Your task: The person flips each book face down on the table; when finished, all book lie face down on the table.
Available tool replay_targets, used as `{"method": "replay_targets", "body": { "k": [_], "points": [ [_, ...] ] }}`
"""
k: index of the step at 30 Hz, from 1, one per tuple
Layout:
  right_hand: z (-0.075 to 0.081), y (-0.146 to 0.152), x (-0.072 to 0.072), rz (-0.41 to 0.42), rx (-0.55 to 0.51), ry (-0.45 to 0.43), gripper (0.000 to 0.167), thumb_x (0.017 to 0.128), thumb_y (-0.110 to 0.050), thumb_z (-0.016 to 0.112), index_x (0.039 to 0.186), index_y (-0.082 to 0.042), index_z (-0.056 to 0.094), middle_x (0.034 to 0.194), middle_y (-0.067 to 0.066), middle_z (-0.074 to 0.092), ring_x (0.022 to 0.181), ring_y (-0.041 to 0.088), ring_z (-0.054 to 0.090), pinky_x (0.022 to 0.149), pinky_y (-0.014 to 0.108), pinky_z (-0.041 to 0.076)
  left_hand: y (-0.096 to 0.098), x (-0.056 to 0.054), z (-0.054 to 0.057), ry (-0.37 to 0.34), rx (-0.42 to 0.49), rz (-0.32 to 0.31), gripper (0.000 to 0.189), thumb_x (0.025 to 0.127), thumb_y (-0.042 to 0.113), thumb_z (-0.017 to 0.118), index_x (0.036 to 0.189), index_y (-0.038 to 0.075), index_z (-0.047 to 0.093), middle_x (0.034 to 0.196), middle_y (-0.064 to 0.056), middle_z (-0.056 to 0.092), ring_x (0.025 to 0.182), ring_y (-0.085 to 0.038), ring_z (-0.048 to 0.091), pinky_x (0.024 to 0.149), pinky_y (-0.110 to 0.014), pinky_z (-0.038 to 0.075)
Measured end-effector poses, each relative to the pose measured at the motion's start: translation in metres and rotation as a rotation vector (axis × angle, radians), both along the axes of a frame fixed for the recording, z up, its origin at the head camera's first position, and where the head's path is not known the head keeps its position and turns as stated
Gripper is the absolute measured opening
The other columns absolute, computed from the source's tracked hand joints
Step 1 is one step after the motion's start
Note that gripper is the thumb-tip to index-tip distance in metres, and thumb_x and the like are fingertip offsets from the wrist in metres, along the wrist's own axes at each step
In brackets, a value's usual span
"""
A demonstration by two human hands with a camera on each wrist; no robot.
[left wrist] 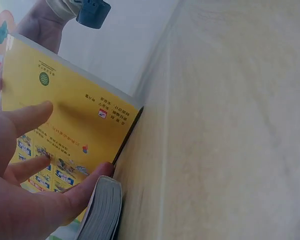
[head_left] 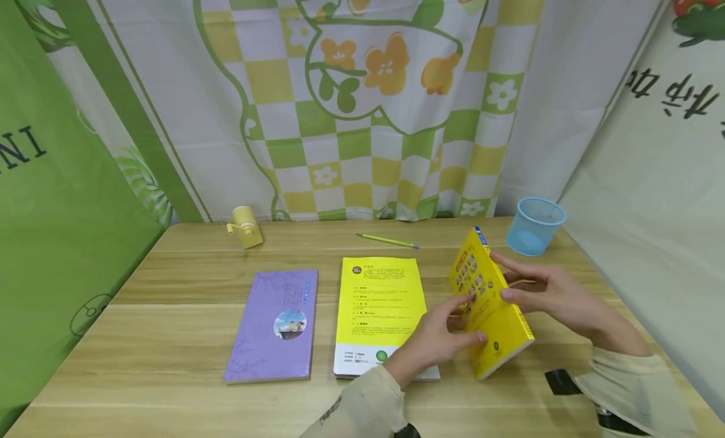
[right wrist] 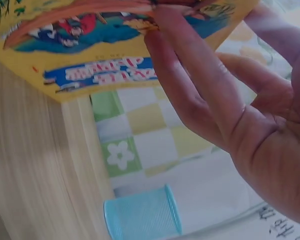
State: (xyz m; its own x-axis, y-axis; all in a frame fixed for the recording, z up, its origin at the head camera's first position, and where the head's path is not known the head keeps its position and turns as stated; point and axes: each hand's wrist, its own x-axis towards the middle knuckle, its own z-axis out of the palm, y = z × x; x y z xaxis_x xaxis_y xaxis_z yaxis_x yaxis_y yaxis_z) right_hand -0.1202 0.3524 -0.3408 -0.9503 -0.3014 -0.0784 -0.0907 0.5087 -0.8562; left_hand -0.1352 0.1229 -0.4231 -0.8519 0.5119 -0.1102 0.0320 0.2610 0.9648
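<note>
A yellow book (head_left: pixel 491 325) stands tilted on the right side of the table, its back cover toward me. My right hand (head_left: pixel 557 296) holds it by the spine side, thumb on the near edge and fingers behind. In the right wrist view those fingers lie against the illustrated front cover (right wrist: pixel 80 30). My left hand (head_left: pixel 433 340) is at the back cover, fingers spread and fairly straight, tips right at its surface. Below the left hand lies a yellow-and-white book (head_left: pixel 379 306), partly hidden by the left wrist; thick page edges (left wrist: pixel 102 207) show beside the left fingers.
A purple book (head_left: pixel 272 325) lies flat at the left. Toward the back are a yellow pencil sharpener with a crank (head_left: pixel 246 227), a green pencil (head_left: pixel 387 240) and a blue mesh pen holder (head_left: pixel 535 227). A patterned curtain (head_left: pixel 385 155) hangs behind the table.
</note>
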Motion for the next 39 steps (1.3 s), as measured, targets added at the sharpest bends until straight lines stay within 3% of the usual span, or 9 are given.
{"method": "replay_targets", "body": {
  "k": [4,8,13,17,26,30,35,39],
  "points": [
    [-0.004,0.015,-0.002,0.002,-0.036,-0.027,0.065,0.103,-0.017,0.059,0.16,-0.015,0.028,0.126,0.026,0.059,0.091,0.016,0.073,0.072,0.037,0.062,0.002,-0.001,0.0,0.022,-0.045,-0.011,0.063,0.088,0.027,0.079,0.146,0.024,0.053,0.141,0.005,0.059,0.115,-0.013,0.061,0.097,-0.026,0.051],
    [-0.009,0.031,-0.003,0.004,-0.036,-0.028,0.065,0.101,-0.013,0.06,0.158,-0.012,0.028,0.116,0.02,0.063,0.08,0.023,0.073,0.064,0.041,0.062,0.002,-0.002,-0.002,0.037,-0.094,-0.005,0.059,0.088,0.031,0.079,0.143,0.026,0.056,0.138,0.008,0.059,0.11,-0.009,0.058,0.092,-0.024,0.05],
    [-0.022,0.043,-0.008,0.006,0.029,-0.055,0.068,0.098,-0.017,0.066,0.154,0.002,0.032,0.117,0.024,0.062,0.083,0.018,0.073,0.07,0.038,0.062,-0.001,-0.005,-0.002,0.062,-0.164,0.036,0.056,0.088,0.032,0.079,0.14,0.026,0.06,0.136,0.005,0.06,0.11,-0.01,0.057,0.092,-0.027,0.05],
    [-0.036,0.049,-0.014,0.013,0.047,-0.103,0.071,0.096,-0.019,0.069,0.152,0.006,0.034,0.117,0.025,0.06,0.084,0.015,0.071,0.072,0.036,0.062,-0.002,-0.006,-0.002,0.091,-0.203,0.052,0.055,0.088,0.031,0.079,0.139,0.023,0.06,0.137,0.001,0.061,0.113,-0.013,0.059,0.095,-0.03,0.051],
    [-0.067,0.062,-0.024,-0.037,0.174,-0.078,0.073,0.088,-0.023,0.079,0.147,0.005,0.046,0.11,0.017,0.067,0.08,0.008,0.061,0.068,0.028,0.059,-0.004,-0.007,-0.002,0.124,-0.208,0.058,0.056,0.087,0.027,0.08,0.138,0.016,0.062,0.119,0.0,0.063,0.095,-0.009,0.052,0.08,-0.022,0.046],
    [-0.073,0.062,-0.025,-0.054,0.215,-0.069,0.073,0.086,-0.023,0.081,0.144,0.006,0.048,0.108,0.015,0.072,0.081,0.009,0.063,0.068,0.027,0.058,-0.004,-0.007,-0.002,0.11,-0.206,0.058,0.054,0.087,0.026,0.08,0.137,0.016,0.062,0.123,-0.001,0.064,0.096,-0.008,0.053,0.082,-0.022,0.047],
    [-0.075,0.063,-0.025,-0.029,0.166,-0.092,0.073,0.085,-0.014,0.08,0.142,0.015,0.044,0.1,0.017,0.073,0.076,0.01,0.069,0.068,0.029,0.061,-0.004,-0.007,-0.001,0.079,-0.194,0.065,0.052,0.088,0.025,0.078,0.137,0.016,0.063,0.127,-0.001,0.062,0.096,-0.008,0.053,0.083,-0.022,0.048],
    [-0.074,0.062,-0.025,-0.034,0.146,-0.117,0.073,0.086,-0.014,0.08,0.142,0.016,0.043,0.098,0.017,0.074,0.074,0.012,0.071,0.068,0.03,0.062,-0.004,-0.007,-0.002,0.071,-0.181,0.078,0.051,0.088,0.024,0.078,0.136,0.016,0.063,0.12,0.001,0.063,0.094,-0.009,0.052,0.079,-0.021,0.047]
  ]
}}
